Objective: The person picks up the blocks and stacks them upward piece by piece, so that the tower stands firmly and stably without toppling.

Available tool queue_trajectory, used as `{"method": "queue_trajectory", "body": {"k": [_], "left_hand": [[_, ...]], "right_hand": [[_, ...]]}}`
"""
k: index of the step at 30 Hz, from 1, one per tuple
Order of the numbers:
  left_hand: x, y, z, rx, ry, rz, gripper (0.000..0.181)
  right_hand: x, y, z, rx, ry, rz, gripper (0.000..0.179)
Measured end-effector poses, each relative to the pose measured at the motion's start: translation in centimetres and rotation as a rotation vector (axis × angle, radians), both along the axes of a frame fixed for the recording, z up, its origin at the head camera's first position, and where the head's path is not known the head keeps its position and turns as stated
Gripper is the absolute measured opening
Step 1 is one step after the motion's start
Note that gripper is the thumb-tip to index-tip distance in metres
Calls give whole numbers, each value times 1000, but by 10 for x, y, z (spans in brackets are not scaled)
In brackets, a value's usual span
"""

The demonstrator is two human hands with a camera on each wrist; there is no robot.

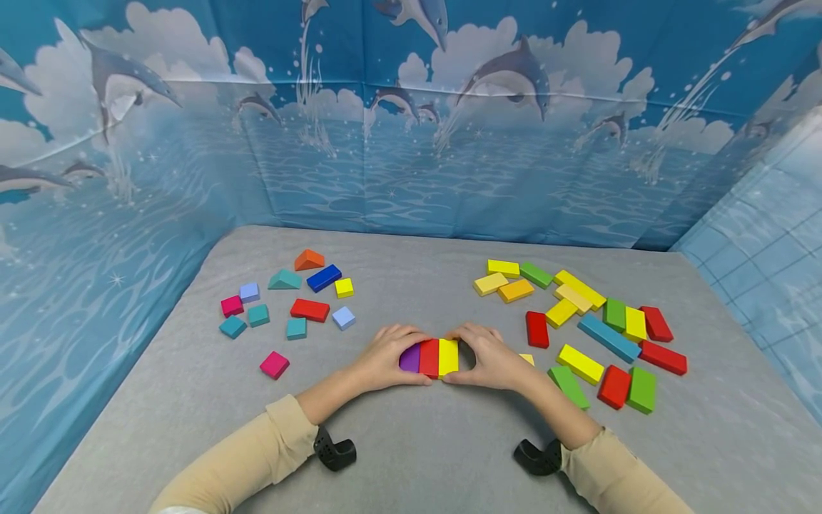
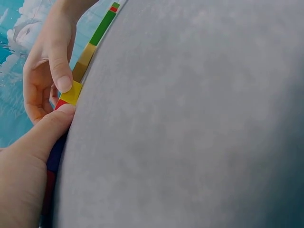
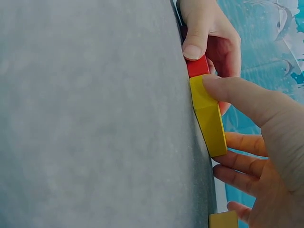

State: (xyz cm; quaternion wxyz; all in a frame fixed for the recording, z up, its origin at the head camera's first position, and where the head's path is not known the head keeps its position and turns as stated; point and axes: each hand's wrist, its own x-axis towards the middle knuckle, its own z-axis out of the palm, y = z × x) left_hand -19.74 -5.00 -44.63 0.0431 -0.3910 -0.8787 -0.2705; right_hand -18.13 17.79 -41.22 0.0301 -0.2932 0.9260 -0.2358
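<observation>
A purple block (image 1: 409, 358), a red block (image 1: 429, 358) and a yellow block (image 1: 449, 358) lie side by side on the grey cloth between the hands. My left hand (image 1: 394, 358) arches around the purple block and pinches the red one, thumb at its near end and fingertips at its far end. On the other side, my right hand (image 1: 486, 359) pinches the yellow block the same way. In the right wrist view its thumb (image 3: 237, 95) lies against the yellow block, whose slanted side shows. Part of the purple block is hidden under the left hand.
Small blocks, including a red brick (image 1: 310, 310) and a teal triangle (image 1: 285, 279), are scattered at left. Many bricks lie at right, among them a long blue one (image 1: 609, 338) and a green one (image 1: 568, 387). A dolphin-print curtain (image 1: 398, 178) stands behind the grey surface (image 1: 411, 442).
</observation>
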Motion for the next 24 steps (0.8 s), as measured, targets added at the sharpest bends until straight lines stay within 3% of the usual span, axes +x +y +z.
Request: {"method": "queue_trajectory", "body": {"k": [8, 12, 17, 24], "left_hand": [[0, 0, 0, -10, -1, 5, 65], [-1, -3, 3, -1, -20, -6, 73], [1, -18, 9, 103, -112, 28, 75], [11, -44, 7, 232, -233, 62, 65]], "right_hand": [[-1, 0, 1, 5, -10, 0, 59], [-3, 11, 4, -48, -34, 3, 65], [-3, 41, 11, -167, -8, 13, 62], [12, 84, 7, -162, -68, -27, 53]]}}
